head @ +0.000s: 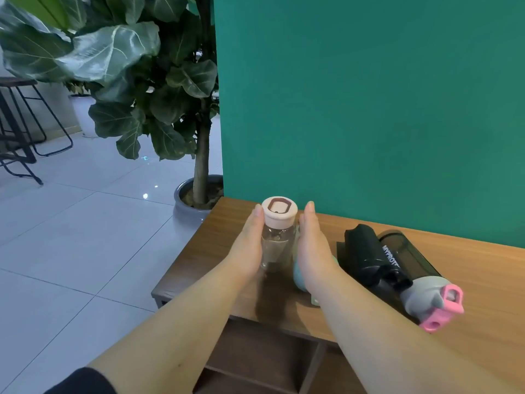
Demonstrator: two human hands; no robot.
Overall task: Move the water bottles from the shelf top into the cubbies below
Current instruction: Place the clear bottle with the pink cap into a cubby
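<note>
A clear water bottle (277,247) with a pale pink lid stands upright near the left end of the wooden shelf top (477,280). My left hand (246,247) lies flat against its left side. My right hand (312,245) is held flat just to its right, with a narrow gap at the lid. Neither hand's fingers wrap the bottle. Behind my right wrist lies a teal bottle (298,275), mostly hidden. Further right, a black bottle (365,257) and a smoky bottle (409,261) with a grey and pink cap lie on their sides. Open cubbies (264,354) show below the front edge.
A green wall (369,109) rises right behind the shelf. Left of the shelf stands a large leafy plant in a grey pot (186,206) on the white tiled floor. Dark metal stools (22,123) stand at the far left.
</note>
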